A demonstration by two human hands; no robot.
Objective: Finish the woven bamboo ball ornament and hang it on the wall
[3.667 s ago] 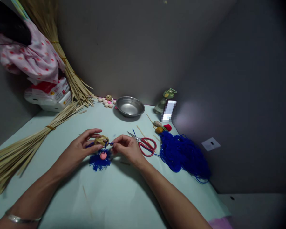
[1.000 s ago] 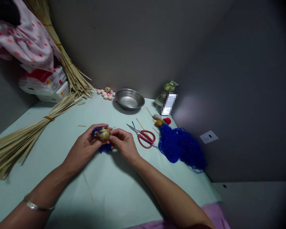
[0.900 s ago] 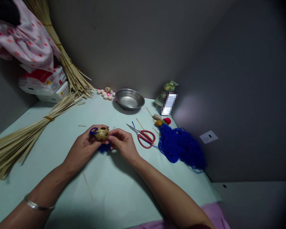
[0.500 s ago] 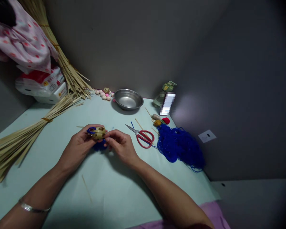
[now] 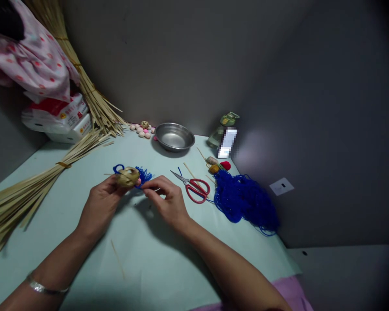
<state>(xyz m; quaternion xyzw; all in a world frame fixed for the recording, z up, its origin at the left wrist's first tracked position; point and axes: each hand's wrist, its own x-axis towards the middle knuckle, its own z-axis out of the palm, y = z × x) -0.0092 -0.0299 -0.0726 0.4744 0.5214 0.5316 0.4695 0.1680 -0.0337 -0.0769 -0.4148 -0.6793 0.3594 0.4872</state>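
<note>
My left hand (image 5: 102, 201) is closed on a small woven straw ball (image 5: 129, 177), held just above the table. A loop of blue cord (image 5: 118, 168) sticks up from the ball's left side, and a blue yarn tassel (image 5: 144, 173) fans out at its right. Thumb and forefinger of my right hand (image 5: 168, 199) pinch together beside the ball, on what looks like the blue cord where it meets the ball. My right hand's other fingers are curled. Red-handled scissors (image 5: 196, 190) lie to the right of my hands, their blades partly open.
A steel bowl (image 5: 175, 137) stands at the back. Blue yarn (image 5: 243, 196) is heaped at the right, near a lit phone (image 5: 227, 142). Straw bundles (image 5: 35, 185) lie at the left, beside tissue packs (image 5: 60, 119). Pink and white balls (image 5: 141, 131) sit by the wall.
The woven ball has turned and shifted slightly left. The blue tassel, hanging below it before, now shows at its upper right. My right hand still pinches beside the ball.
</note>
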